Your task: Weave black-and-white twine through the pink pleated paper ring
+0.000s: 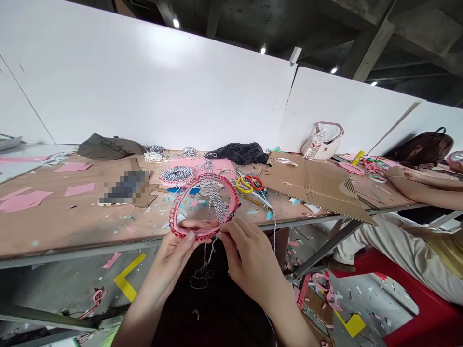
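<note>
I hold a pink scalloped ring (231, 193) upright over the table's front edge. Black-and-white twine (215, 197) is strung across it in several strands, and loose ends hang below it toward my lap. My left hand (172, 258) grips the ring's lower rim, thumb on the front and fingers behind. My right hand (249, 258) is closed in a pinch on the twine at the rim's lower right. A finished twine-wound disc (177, 175) lies on the table behind the ring.
Yellow and red scissors (249, 183), pink paper pieces (21, 200), twine bundles (154, 153), dark cloth (241, 152) and a cardboard sheet (314, 185) lie on the brown table (72, 221). Another person's arm (419, 185) rests at the right. Scraps litter the floor.
</note>
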`<action>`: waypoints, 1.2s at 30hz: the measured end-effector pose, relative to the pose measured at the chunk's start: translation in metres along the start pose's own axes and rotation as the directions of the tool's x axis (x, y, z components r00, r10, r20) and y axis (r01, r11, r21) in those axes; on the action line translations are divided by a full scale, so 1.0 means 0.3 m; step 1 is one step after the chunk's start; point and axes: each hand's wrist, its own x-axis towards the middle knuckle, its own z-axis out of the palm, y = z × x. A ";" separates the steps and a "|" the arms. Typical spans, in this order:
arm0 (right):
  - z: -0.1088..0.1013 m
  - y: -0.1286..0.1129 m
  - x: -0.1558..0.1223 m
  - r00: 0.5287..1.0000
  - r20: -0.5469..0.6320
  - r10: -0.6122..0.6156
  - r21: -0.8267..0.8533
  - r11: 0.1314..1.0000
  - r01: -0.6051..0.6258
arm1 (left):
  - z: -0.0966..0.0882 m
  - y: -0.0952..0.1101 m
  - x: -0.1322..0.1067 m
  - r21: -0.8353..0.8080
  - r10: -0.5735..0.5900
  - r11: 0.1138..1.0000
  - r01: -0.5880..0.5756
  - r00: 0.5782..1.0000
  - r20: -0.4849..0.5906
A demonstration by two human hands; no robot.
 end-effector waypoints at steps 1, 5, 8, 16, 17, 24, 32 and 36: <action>0.002 -0.003 0.001 1.000 0.001 -0.022 -0.041 0.999 0.022 | 0.003 0.000 -0.001 0.008 -0.009 1.000 0.009 1.000 -0.007; 0.008 -0.006 0.006 0.998 0.002 -0.064 -0.109 0.992 0.063 | 0.011 -0.005 -0.001 -0.014 -0.034 0.999 0.034 0.999 -0.003; 0.007 0.004 0.009 0.997 -0.023 -0.078 -0.107 0.991 0.075 | 0.014 -0.016 0.006 -0.111 -0.040 0.993 0.045 0.998 0.049; 0.004 0.062 0.023 0.994 -0.110 -0.009 0.254 0.967 0.037 | 0.017 -0.030 0.027 -0.219 -0.128 0.964 0.151 0.985 0.117; 0.005 0.067 0.026 0.993 -0.121 -0.008 0.262 0.964 0.040 | 0.017 -0.029 0.028 -0.219 -0.126 0.964 0.151 0.984 0.122; 0.004 0.068 0.033 0.987 -0.117 -0.107 0.231 0.964 0.132 | 0.015 -0.029 0.038 -0.275 -0.151 0.944 0.180 0.981 0.125; 0.023 0.083 0.053 0.978 -0.141 -0.151 0.065 0.985 0.161 | 0.035 -0.027 0.042 -0.197 -0.209 0.956 0.218 0.976 0.063; 0.032 0.094 0.054 0.970 -0.189 -0.156 -0.011 0.988 0.157 | 0.041 -0.030 0.038 -0.181 -0.198 0.961 0.208 0.978 0.069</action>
